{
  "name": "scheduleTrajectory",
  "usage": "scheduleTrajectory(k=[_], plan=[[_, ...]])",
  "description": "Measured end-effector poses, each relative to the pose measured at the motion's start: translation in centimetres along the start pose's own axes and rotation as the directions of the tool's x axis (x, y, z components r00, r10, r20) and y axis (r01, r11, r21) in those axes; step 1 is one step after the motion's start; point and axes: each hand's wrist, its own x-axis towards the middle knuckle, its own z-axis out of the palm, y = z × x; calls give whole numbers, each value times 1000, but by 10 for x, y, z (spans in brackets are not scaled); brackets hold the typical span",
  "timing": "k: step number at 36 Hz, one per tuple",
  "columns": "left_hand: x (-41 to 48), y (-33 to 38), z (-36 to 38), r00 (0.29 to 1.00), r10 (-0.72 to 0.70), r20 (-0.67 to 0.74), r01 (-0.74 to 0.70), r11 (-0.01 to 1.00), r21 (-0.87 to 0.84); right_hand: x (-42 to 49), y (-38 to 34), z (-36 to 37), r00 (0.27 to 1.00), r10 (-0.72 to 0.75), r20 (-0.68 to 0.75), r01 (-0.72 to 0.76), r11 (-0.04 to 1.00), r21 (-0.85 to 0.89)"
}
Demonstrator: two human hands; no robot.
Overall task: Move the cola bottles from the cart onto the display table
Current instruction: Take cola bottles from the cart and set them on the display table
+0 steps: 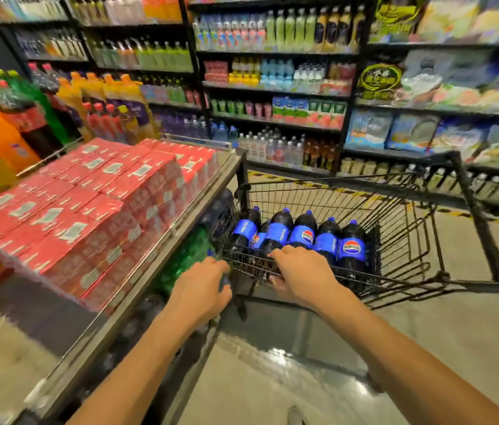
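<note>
At far left, big soft-drink bottles [3, 124] standing in a block, orange, red and green, all blurred. Just right of them, display table [138, 289] with a grey metal rim, top loaded with red cartons [89, 210] in tight rows. Under the tabletop, on a lower level, green bottles [187, 256], dim and partly hidden.

Left hand [202, 289] low at the table's near corner, back of the hand up, fingers curled downward, close beside the cart's near left corner. Scrap of blue showing past the fingertips; contents of that grip: cannot tell.

Right of that, right hand [300, 277] on the near wall of the cart [472, 216], fingers hooked over the top wire, thumb on the outside below, gripping the wire. Cart black, wire-sided, close against the table's end.

Cola bottles [303, 231] all inside the cart, about six, packed side by side in a row against the near wall. Dark bodies, blue labels, blue caps, caps pointing away from the hands, leaning back rather than upright.

Behind, shelves [272, 72] filled with bottled drinks in many colours. Farther right, snack packs [456, 87] on similar shelving. Grey floor [456, 332] beneath, with a yellow-and-black stripe along the shelf foot
</note>
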Motion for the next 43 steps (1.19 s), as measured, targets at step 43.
scheduleTrajectory(k=[43], plan=[[355,-7,37,912,299,281,-259,951,-171,233,121,45,848,427,315,-473,877,83]])
